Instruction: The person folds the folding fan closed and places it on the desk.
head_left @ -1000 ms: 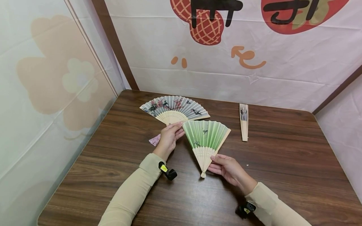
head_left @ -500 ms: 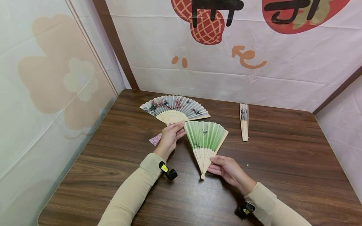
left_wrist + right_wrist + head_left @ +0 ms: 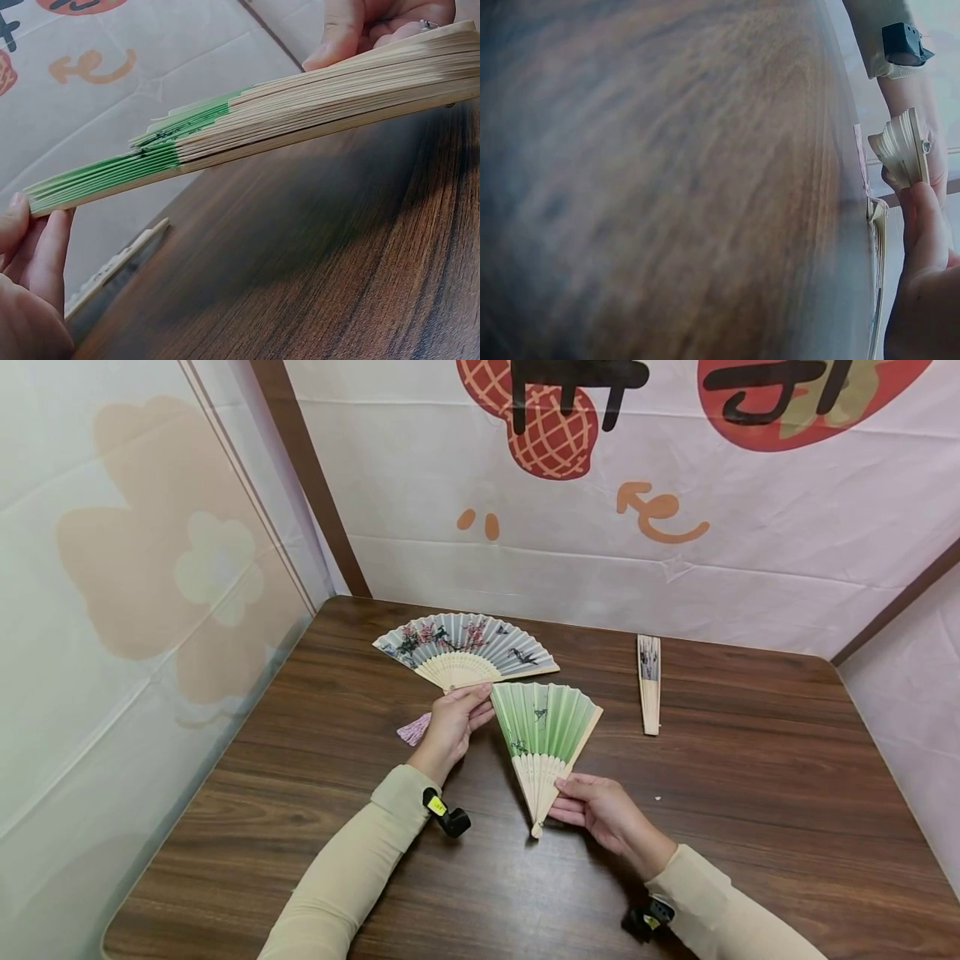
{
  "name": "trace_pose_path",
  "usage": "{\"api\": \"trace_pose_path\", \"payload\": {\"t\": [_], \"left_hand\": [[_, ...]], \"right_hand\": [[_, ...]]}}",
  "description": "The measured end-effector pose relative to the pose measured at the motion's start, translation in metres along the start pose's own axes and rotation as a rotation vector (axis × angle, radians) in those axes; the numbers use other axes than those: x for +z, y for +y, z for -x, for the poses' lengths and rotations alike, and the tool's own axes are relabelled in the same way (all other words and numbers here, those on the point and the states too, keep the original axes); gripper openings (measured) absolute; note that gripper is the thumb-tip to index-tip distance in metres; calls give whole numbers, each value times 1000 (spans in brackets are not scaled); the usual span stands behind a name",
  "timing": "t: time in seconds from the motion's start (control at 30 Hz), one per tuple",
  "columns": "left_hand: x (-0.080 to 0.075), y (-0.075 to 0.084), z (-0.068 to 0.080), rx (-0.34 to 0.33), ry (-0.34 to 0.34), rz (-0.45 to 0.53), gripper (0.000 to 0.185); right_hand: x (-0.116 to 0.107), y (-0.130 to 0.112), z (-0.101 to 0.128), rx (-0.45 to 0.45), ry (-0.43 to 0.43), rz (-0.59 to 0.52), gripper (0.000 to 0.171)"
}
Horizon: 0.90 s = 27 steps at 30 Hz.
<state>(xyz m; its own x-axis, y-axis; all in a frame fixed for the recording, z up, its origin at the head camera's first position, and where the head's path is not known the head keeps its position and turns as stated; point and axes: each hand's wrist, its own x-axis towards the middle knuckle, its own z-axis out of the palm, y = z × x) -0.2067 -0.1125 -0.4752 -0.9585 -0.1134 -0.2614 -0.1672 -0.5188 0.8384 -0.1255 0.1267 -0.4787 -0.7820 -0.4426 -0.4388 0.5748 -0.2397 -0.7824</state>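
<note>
Both hands hold a green folding fan (image 3: pixel 546 727), partly spread, above the table. Its pale ribs (image 3: pixel 337 97) show edge-on in the left wrist view, and small dark bird and plant prints mark the cloth. My left hand (image 3: pixel 452 727) pinches the upper left corner of the fan between thumb and fingers. My right hand (image 3: pixel 603 810) grips the right-hand guard stick low down, near the pivot. In the right wrist view the ribs' lower ends (image 3: pixel 904 150) stick out past my right hand's fingers.
Behind my left hand lies a spread grey fan (image 3: pixel 465 647) with blossom prints and a pink tassel (image 3: pixel 414 729). A folded fan (image 3: pixel 648 685) lies at the back right of the brown table (image 3: pixel 750 793). Printed cloth walls (image 3: pixel 420 460) stand around it.
The green fan has narrowed, its right edge drawing in to the left. My right hand has shifted slightly left with it; my left hand keeps its pinch on the corner.
</note>
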Motion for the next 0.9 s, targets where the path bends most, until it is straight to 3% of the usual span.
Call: {"api": "trace_pose_path", "payload": {"t": [0.2, 0.37, 0.9], "left_hand": [[0, 0, 0, -9, -16, -5, 20], [0, -1, -2, -18, -20, 1, 12], [2, -6, -3, 6, -20, 4, 18]], "right_hand": [[1, -1, 1, -2, 0, 7, 19], [1, -1, 1, -4, 0, 9, 21], [1, -1, 2, -9, 14, 30, 24]]}}
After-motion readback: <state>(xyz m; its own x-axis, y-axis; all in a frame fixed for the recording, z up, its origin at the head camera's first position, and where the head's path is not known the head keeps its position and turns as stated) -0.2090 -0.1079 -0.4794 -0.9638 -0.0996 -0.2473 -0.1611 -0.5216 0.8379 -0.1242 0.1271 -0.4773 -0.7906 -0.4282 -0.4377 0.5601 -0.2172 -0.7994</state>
